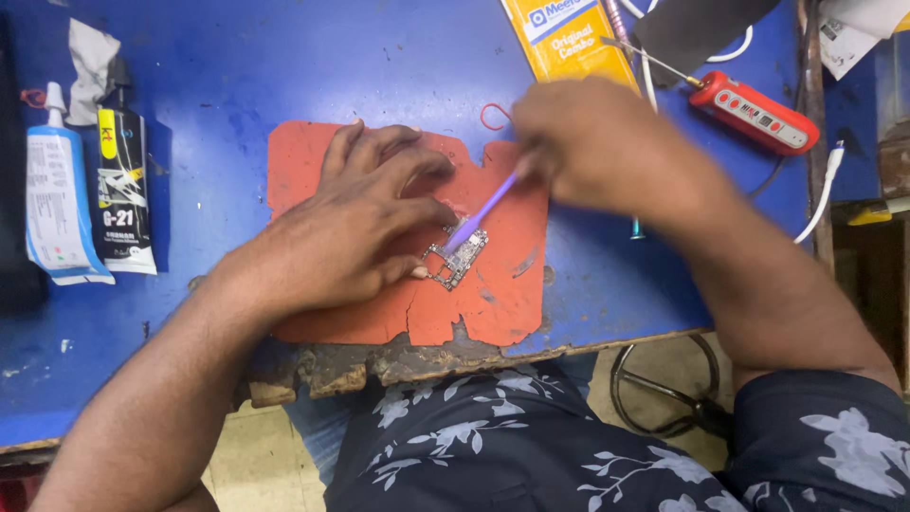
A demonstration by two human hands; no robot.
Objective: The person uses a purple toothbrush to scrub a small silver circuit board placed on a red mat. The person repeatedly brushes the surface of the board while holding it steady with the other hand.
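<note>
Head view: right hand [592, 142] brushes circuit board [457, 256], left hand [355, 232] steadying it

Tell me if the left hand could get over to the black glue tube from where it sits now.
Probably yes. The left hand rests on the orange mat, pinning the small circuit board. The black glue tube lies to its left across bare blue tabletop; nothing stands between, though it would have to release the board.

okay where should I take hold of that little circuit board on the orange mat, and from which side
Probably by its bare long edges, pinched from the near-right side. The circuit board lies flat on the orange mat; the left hand covers its left side, and the right hand's purple brush crosses its top.
</note>
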